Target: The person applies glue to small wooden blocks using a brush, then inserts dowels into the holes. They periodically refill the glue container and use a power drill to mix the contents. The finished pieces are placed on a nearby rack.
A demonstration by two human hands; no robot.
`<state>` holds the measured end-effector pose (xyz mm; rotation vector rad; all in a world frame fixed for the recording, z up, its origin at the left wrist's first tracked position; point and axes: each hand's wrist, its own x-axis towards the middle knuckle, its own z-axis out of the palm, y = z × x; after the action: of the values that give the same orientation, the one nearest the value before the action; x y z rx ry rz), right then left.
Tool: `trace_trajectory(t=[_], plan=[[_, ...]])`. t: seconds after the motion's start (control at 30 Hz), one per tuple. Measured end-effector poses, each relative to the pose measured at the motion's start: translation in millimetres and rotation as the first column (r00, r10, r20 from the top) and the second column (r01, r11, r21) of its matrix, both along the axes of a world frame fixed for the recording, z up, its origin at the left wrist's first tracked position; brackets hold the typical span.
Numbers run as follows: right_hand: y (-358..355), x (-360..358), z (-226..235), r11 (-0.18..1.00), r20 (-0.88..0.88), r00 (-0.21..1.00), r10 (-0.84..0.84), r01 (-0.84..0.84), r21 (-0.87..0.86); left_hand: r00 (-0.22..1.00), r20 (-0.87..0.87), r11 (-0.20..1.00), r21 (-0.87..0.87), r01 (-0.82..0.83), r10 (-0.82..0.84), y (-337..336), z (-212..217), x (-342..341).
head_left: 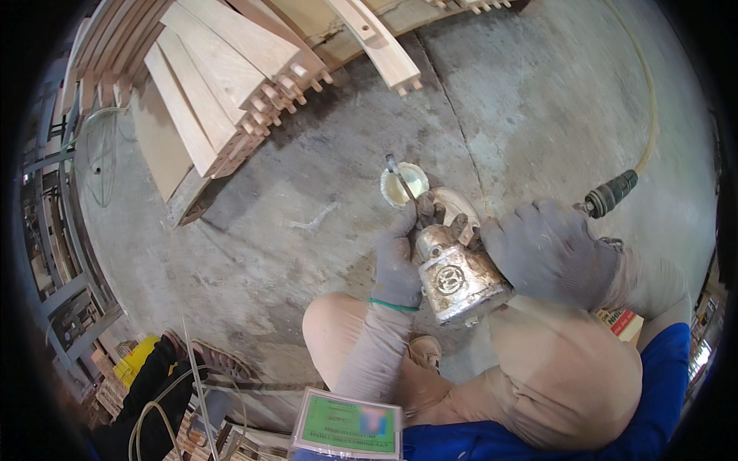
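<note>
I hold a worn silver metal air tool point(461, 286) in front of my knees. My left hand point(398, 257), in a grey glove, is closed around its upper end. A thin stick-like tool with a dark, flat tip point(393, 165) rises from those fingers; its kind is unclear. Its tip crosses a small round bowl point(416, 178) holding something pale. Beside the fingers shows part of a pale round disc point(453, 201). My right hand point(550, 253), also gloved, is closed over the tool's right side, where the grip is hidden.
A black hose coupling point(612, 192) and a yellowish hose point(653, 100) run up the right side. Stacked wooden parts with dowels point(231, 77) stand at the upper left. Another person's shoes point(223, 359) show at the lower left. A small box point(621, 324) lies by my right arm.
</note>
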<state>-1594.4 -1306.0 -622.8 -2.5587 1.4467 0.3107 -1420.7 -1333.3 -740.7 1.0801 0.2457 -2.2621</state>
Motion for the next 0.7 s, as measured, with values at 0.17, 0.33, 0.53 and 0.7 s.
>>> trace_trajectory(t=[0.17,0.33,0.53,0.7], plan=[[6.8,5.2,-5.9,0.99,0.051,0.998,-0.041,0.047,-0.131,0.963,-0.166,0.974,-0.048,-0.222,0.212,-25.3,-26.3,1.0],[14.5,-7.6,-21.4,0.991,0.097,0.987,-0.13,0.13,0.001,0.991,0.127,0.99,-0.136,-0.024,0.042,-46.5,-49.0,25.6],[4.8,-74.2,-127.9,0.888,-0.17,0.923,-0.345,0.38,0.26,0.412,0.884,0.704,-0.149,0.694,-0.22,-105.5,-101.6,67.6],[-8.7,-116.3,-170.6,0.915,-0.366,0.852,-0.373,0.403,0.007,0.096,0.993,0.493,-0.116,0.862,0.065,-138.0,-129.5,62.6]])
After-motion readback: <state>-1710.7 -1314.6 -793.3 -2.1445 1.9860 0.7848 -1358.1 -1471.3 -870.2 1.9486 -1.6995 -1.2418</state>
